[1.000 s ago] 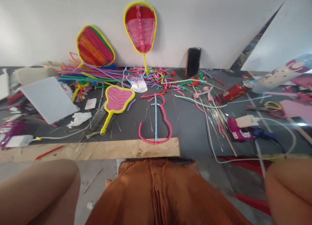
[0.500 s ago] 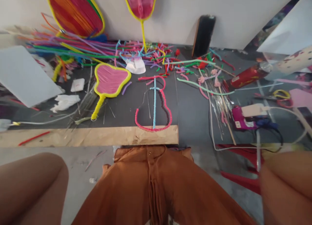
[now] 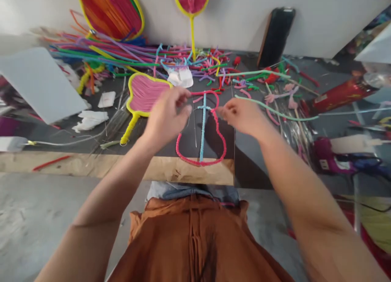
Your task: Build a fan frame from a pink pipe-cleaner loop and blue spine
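Observation:
A pear-shaped frame of pink pipe cleaner (image 3: 224, 145) lies flat in front of me, with a light blue twisted pipe cleaner (image 3: 203, 131) down its middle and a short crosspiece near the top. My left hand (image 3: 168, 113) is at the frame's upper left, thumb and index finger apart beside the loose end of the top pink strand. It hides the edge of a yellow-rimmed pink fan shape (image 3: 145, 94). On the other side my right hand (image 3: 242, 115) hovers with half-curled, slightly blurred fingers close to the frame's narrow waist. A thin needle-like rod (image 3: 196, 135) lies inside the outline.
Loose pipe cleaners (image 3: 122, 56) and cut pieces are heaped along the wall. A phone (image 3: 276, 37) leans there. At right are a red can (image 3: 342, 95), a purple glue gun (image 3: 328, 155) and thin sticks. A white board (image 3: 42, 84) stands left. Brown tape (image 3: 214, 176) runs along the table edge.
Both my hands have come into view and reached the top of the pink frame. The camera view has shifted slightly; the frame looks much the same.

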`<action>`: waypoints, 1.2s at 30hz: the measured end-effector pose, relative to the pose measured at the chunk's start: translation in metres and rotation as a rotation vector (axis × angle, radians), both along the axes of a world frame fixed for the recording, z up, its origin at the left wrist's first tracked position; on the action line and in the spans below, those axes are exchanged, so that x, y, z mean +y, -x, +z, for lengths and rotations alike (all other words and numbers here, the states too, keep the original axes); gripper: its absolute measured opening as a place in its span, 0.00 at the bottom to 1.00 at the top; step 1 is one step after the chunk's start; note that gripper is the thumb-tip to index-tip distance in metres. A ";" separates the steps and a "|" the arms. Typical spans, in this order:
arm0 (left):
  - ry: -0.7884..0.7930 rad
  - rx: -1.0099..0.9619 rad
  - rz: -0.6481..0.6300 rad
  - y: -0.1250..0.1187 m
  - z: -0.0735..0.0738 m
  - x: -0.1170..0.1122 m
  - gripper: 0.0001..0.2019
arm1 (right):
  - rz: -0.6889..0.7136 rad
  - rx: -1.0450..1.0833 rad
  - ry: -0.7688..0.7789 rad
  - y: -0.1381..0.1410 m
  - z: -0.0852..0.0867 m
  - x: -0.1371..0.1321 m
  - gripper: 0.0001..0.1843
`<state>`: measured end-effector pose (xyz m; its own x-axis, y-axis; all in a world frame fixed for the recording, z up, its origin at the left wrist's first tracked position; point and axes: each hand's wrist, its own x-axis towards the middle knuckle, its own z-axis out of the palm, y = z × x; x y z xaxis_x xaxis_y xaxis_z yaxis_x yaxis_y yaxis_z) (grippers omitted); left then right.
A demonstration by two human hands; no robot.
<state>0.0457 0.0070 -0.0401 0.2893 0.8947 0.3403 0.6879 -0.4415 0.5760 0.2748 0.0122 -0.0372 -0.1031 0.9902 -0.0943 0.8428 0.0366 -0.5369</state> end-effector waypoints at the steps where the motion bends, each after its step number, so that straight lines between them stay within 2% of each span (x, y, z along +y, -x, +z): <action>1: 0.027 0.061 -0.013 -0.004 -0.004 0.005 0.13 | 0.015 -0.085 0.033 0.007 -0.006 0.004 0.20; 4: 0.151 0.260 -0.067 -0.015 -0.020 0.020 0.15 | 0.046 -0.206 0.083 0.022 -0.024 0.010 0.17; 7: 0.220 0.240 -0.061 -0.021 -0.030 0.030 0.16 | 0.064 -0.099 0.043 0.025 -0.029 0.008 0.10; 10: 0.391 -0.077 -0.061 -0.018 -0.028 0.030 0.19 | 0.080 0.218 0.020 0.024 -0.025 -0.004 0.12; 14: 0.877 -0.667 -0.128 -0.009 -0.022 0.024 0.19 | 0.105 0.506 0.081 0.025 -0.021 -0.022 0.13; 16: 1.060 -0.831 -0.169 -0.007 -0.021 0.021 0.18 | 0.138 0.615 0.128 0.026 -0.025 -0.027 0.16; 19: 1.224 -0.940 -0.214 -0.007 -0.021 0.017 0.16 | 0.028 0.854 0.170 0.025 -0.034 -0.028 0.17; 21: 1.296 -0.960 -0.252 -0.009 -0.021 0.015 0.16 | -0.043 1.017 0.238 0.023 -0.039 -0.026 0.16; 23: 1.348 -0.963 -0.273 -0.012 -0.022 0.014 0.16 | -0.011 1.106 0.347 0.021 -0.043 -0.024 0.17; 25: 1.390 -0.959 -0.274 -0.014 -0.025 0.012 0.16 | 0.032 1.124 0.409 0.020 -0.046 -0.022 0.13; 36: 1.410 -0.996 -0.183 -0.015 -0.029 0.013 0.17 | 0.017 1.109 0.412 0.017 -0.047 -0.022 0.11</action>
<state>0.0609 0.0199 -0.0688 0.5943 0.6194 -0.5129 -0.1384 0.7071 0.6935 0.2579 -0.0101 -0.0839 -0.3427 0.9038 -0.2565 -0.0904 -0.3034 -0.9486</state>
